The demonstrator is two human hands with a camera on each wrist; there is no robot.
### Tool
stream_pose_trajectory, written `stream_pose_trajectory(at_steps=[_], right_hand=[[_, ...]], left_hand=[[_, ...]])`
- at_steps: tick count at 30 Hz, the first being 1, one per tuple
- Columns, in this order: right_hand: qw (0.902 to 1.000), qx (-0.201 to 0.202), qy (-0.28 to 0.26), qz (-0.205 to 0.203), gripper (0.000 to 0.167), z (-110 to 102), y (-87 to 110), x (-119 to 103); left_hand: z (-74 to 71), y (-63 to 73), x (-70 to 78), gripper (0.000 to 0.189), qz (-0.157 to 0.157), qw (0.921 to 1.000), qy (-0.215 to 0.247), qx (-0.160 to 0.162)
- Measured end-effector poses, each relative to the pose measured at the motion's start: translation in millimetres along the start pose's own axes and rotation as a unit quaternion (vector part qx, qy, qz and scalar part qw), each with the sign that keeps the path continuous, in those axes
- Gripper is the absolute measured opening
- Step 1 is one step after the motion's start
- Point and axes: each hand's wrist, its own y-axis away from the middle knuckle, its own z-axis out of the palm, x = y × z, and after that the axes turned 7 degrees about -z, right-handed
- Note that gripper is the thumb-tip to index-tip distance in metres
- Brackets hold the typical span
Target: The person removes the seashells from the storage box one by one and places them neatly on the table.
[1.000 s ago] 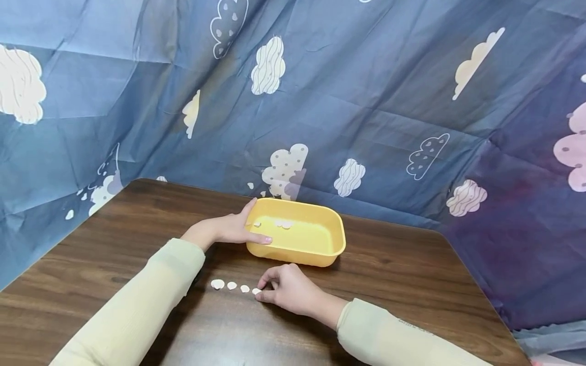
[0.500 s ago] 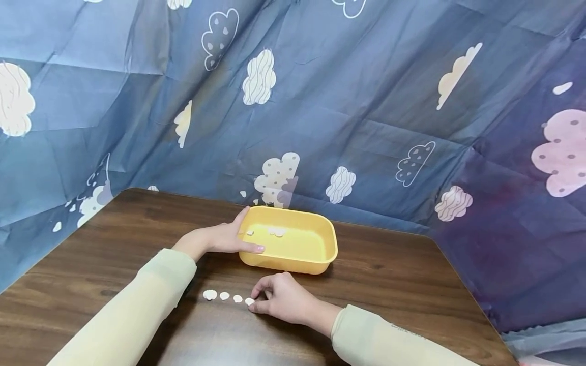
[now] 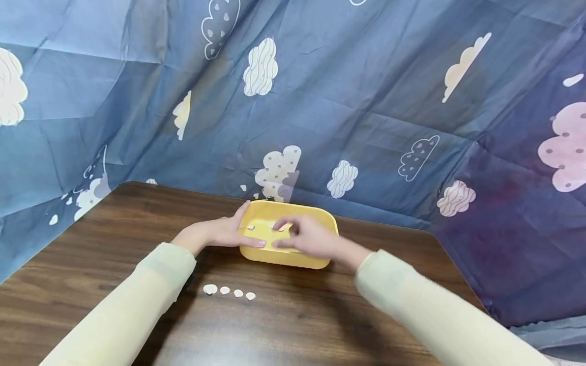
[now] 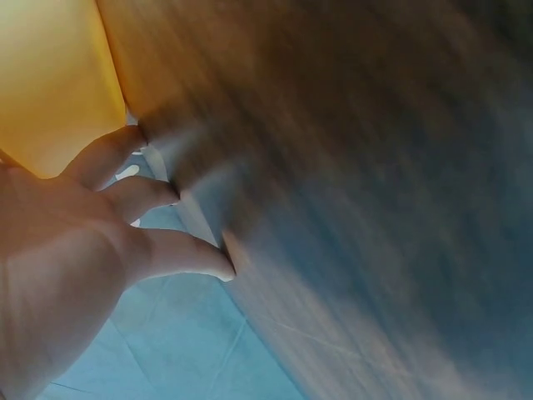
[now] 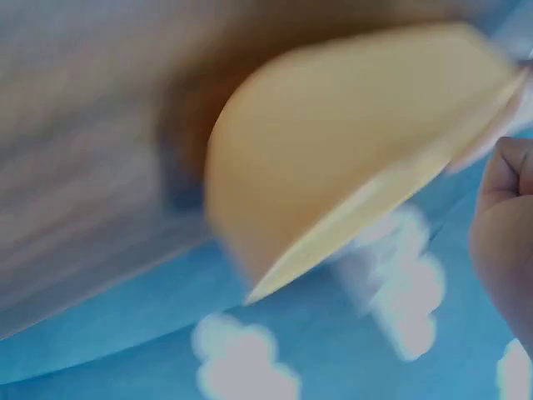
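My left hand point(image 3: 224, 235) holds the left end of a yellow plastic bin point(image 3: 288, 258), its thumb over the near rim. In the left wrist view, three fingers spread outside the bin wall point(image 4: 58, 75). My right hand point(image 3: 311, 236) is over the bin's opening, thumb and index finger apart with a gap between them. Inside lie a small white shell point(image 3: 251, 227) at the left and more white pieces near the right fingertips, partly hidden. In front of the bin, several white seashells lie in a row on the table, from a larger scalloped shell point(image 3: 210, 289) to a smaller shell point(image 3: 250, 296).
The brown wood-grain table point(image 3: 293, 325) carries the bin near its back edge. Behind it hangs a blue cloth point(image 3: 366, 127) with printed clouds. Dark shadow from the right arm falls across the table.
My right hand has let go of the rightmost shell of the row and moved up and back over the bin. My left hand stays on the bin.
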Motion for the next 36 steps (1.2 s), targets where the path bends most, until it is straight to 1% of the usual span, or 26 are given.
stream_pose_trajectory(at_steps=[1, 3, 5, 7, 10, 14, 17, 22, 24, 27, 32, 36], right_hand=[[0.9996, 0.014, -0.01, 0.023, 0.032, -9, -6.2, 6], [0.9958, 0.035, -0.049, 0.069, 0.037, -22, -17.0, 18], [0.9874, 0.052, -0.097, 0.114, 0.042, -29, -25.5, 30], [0.9797, 0.055, -0.127, 0.145, 0.047, -30, -31.6, 41], [0.9721, 0.047, -0.146, 0.178, 0.049, -26, -38.4, 52], [0.9707, 0.023, -0.146, 0.189, 0.046, -17, -44.4, 63], [0.9693, 0.021, -0.143, 0.199, 0.042, -11, -46.3, 71], [0.9607, 0.012, -0.159, 0.227, 0.038, 0, -45.6, 84], [0.9591, 0.008, -0.161, 0.233, 0.038, 3, -44.3, 89], [0.9623, 0.005, -0.138, 0.234, 0.038, 4, -43.3, 92], [0.973, -0.018, -0.075, 0.217, 0.041, 5, -46.6, 90], [0.9756, -0.011, -0.054, 0.213, 0.04, 10, -51.8, 90]], left_hand=[[-1.0, 0.1, 1.1, 0.141, 0.0, 1.0, 0.001, 0.0], [-1.8, 0.3, 2.5, 0.142, -0.002, 1.0, 0.0, 0.0], [-1.5, 0.3, 3.5, 0.142, -0.002, 1.0, 0.001, 0.0], [-0.4, 0.0, 3.8, 0.142, -0.001, 1.0, 0.001, 0.001], [1.5, -0.8, 4.3, 0.142, -0.002, 1.0, -0.002, 0.003], [2.9, -1.4, 5.3, 0.143, -0.008, 0.9998, -0.018, 0.006], [2.6, -1.7, 4.7, 0.143, -0.007, 0.9996, -0.024, 0.012], [1.5, -1.8, 3.4, 0.143, -0.01, 0.9996, -0.022, 0.012], [2.1, -2.2, 4.0, 0.143, -0.008, 0.9997, -0.022, 0.011], [2.9, -3.3, 4.3, 0.143, -0.008, 0.9996, -0.023, 0.011], [2.6, -3.3, 4.6, 0.144, -0.009, 0.9996, -0.027, 0.008], [1.4, -1.4, 3.6, 0.142, -0.009, 0.9996, -0.025, 0.008]])
